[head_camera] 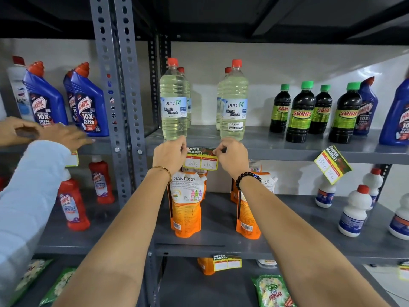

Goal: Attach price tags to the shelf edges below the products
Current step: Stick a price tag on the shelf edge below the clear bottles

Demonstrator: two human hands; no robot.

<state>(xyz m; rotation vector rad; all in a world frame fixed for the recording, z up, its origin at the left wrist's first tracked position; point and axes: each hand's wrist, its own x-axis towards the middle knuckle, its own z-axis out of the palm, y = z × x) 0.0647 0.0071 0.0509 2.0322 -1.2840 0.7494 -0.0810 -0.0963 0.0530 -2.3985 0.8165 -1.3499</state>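
A yellow, red and green price tag [201, 159] reading 160 and 110 lies against the grey shelf edge [276, 155], below two clear liquid bleach bottles [173, 100]. My left hand [169, 155] pinches the tag's upper left corner. My right hand [232, 157] pinches its upper right corner. Another tag [332, 163] hangs tilted on the same edge below the dark green-capped bottles [299, 113]. A blank tag [226, 262] sits on the lower shelf edge.
Another person's hands [55, 134] and pale blue sleeve [28, 196] reach to the left shelf by blue toilet cleaner bottles [88, 103]. Orange refill pouches [188, 204], red bottles [74, 207] and white bottles [354, 213] stand on the shelf below. A perforated upright [119, 96] divides the bays.
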